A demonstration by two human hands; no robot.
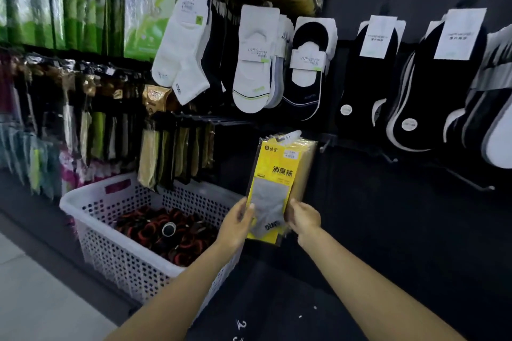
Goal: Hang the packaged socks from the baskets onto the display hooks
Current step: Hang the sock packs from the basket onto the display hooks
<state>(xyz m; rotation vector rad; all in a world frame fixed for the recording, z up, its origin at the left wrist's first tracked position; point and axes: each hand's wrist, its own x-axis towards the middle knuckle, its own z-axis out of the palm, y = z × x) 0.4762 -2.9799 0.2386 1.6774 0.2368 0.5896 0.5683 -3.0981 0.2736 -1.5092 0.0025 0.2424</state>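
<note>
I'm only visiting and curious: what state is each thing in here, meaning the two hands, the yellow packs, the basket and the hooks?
yellow sock packs: a stack held upright, not yet on a hook.
left hand: fingers grip the stack's left edge.
right hand: fingers grip the stack's right edge.
white basket: partly filled with red-and-black items.
bare hook: empty, just right of the stack's top.
white socks: hanging on the wall.

Bare forearms [177, 285], bare left hand [235, 223], bare right hand [303, 217]

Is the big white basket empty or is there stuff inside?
Not empty. The white basket holds a pile of red-and-black bundles lying low, well under its rim.
</note>
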